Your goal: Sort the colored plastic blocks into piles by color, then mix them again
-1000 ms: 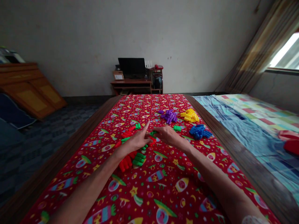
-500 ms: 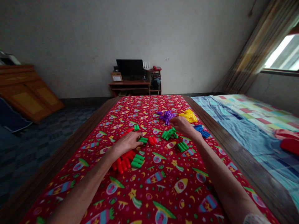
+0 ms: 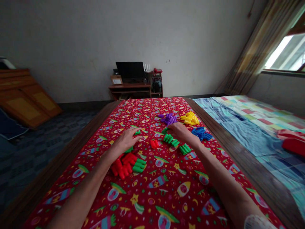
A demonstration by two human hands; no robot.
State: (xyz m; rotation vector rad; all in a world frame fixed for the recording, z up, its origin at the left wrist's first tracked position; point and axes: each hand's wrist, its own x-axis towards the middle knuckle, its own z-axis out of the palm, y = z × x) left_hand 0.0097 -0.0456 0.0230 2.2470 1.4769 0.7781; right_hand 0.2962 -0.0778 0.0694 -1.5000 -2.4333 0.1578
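Over the left pile, my left hand [image 3: 127, 138] has thumb and fingers apart, holding nothing that shows. A small green toy building block [image 3: 137, 132] lies by its fingertips. Beneath the hand are red ridged plastic blocks [image 3: 122, 167], with another green block [image 3: 139, 165] against them. My right hand [image 3: 181, 131] has its fingers together at a green block [image 3: 165, 130], touching it at the tips. Just below lie more green blocks [image 3: 168, 138] and a separate one [image 3: 185, 149]. Between the hands sits a red block [image 3: 154, 144].
Purple blocks [image 3: 170, 119], yellow blocks [image 3: 190, 118] and blue blocks [image 3: 202, 133] form heaps on the right of the red patterned tablecloth [image 3: 164, 190]. A bed [image 3: 238, 136] adjoins the table's right side. A desk with a monitor [image 3: 130, 71] stands by the wall.
The green block by my left hand has shifted left toward the red pile, and that hand has opened. My right hand has come down onto the green blocks, which now lie more spread out.
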